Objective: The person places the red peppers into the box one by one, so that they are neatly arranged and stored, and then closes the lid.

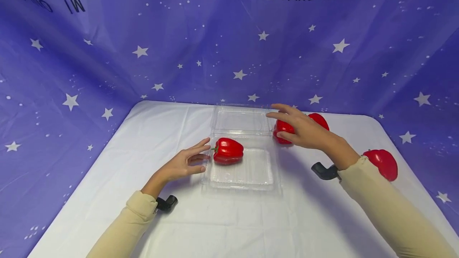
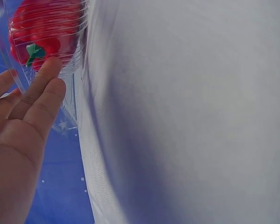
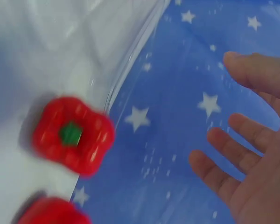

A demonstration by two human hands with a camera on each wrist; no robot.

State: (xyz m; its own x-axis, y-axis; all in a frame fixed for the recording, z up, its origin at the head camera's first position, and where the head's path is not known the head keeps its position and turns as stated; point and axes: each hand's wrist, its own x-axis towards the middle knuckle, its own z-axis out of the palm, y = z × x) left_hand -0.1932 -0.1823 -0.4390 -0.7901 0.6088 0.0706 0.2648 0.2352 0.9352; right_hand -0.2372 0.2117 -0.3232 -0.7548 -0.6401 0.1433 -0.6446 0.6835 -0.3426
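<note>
Head view: a clear plastic box stands open at the center of the frame, its lid laid back toward the top. One red pepper lies on its side in the upper left of the box, green stem toward the left edge. Left of it, a person's left hand reaches to the box's side, fingers extended and gripping nothing. Right of center, the right hand hangs with fingers spread and holding nothing, partly covering a second pepper. A third pepper shows just beyond that hand, and a fourth pepper lies at the right, partly behind the beige sleeve. White cloth covers the table; a purple curtain with white stars fills the upper frame.

Left wrist view: the boxed pepper shows through the ribbed plastic wall at upper left, its green stem low. The left hand's straight fingers come up to that wall; whether the fingertips touch it cannot be told.

Right wrist view: the right hand enters at right, fingers apart, its grasp vacant. At left, a slightly blurred pepper faces its green stem to the camera; another pepper is cut off at lower left.
</note>
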